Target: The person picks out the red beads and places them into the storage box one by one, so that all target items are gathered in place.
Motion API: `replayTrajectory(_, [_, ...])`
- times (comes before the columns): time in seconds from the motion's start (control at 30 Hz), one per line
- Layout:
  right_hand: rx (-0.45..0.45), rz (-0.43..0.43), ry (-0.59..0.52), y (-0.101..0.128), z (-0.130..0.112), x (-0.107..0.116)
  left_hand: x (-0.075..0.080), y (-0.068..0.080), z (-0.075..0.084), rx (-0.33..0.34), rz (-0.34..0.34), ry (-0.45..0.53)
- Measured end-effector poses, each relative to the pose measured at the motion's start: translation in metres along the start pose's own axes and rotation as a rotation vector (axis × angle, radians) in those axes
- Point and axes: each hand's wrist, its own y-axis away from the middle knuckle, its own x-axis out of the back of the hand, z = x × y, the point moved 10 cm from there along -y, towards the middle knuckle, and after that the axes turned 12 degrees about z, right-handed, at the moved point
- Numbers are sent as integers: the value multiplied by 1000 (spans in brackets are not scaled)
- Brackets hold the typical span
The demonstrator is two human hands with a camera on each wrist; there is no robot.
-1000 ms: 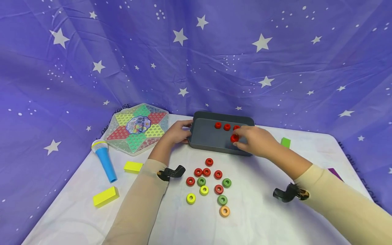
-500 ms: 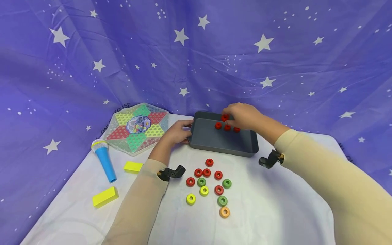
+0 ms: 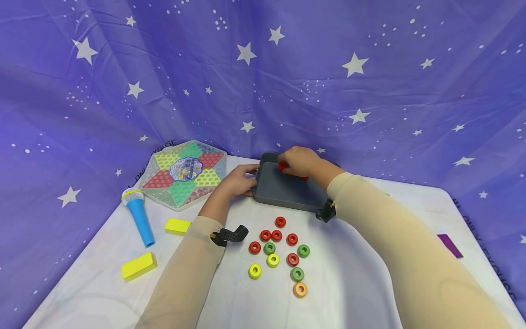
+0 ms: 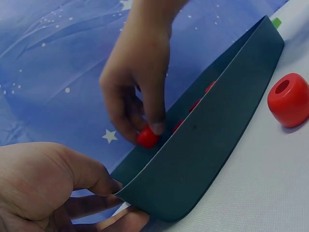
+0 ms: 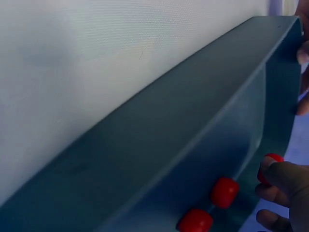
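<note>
Right hand (image 3: 299, 161) pinches one red ring (image 4: 147, 137) in its fingertips, inside the grey tray's (image 3: 279, 189) far left corner. We count two more red rings (image 5: 224, 191) on the tray floor beside it in the right wrist view. Left hand (image 3: 238, 179) grips the tray's left end, thumb over the rim. On the bench (image 3: 361, 274), loose rings near the tray: six red, three green, two yellow, one orange. Two yellow blocks (image 3: 139, 265), one toy microphone (image 3: 138, 214), one checkers board (image 3: 185, 173) sit left.
</note>
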Motion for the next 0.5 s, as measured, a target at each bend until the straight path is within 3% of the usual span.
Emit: replayTrajectory(0.5, [-73,-12,85,-1,12,-33,1,0,1,-3,8,2])
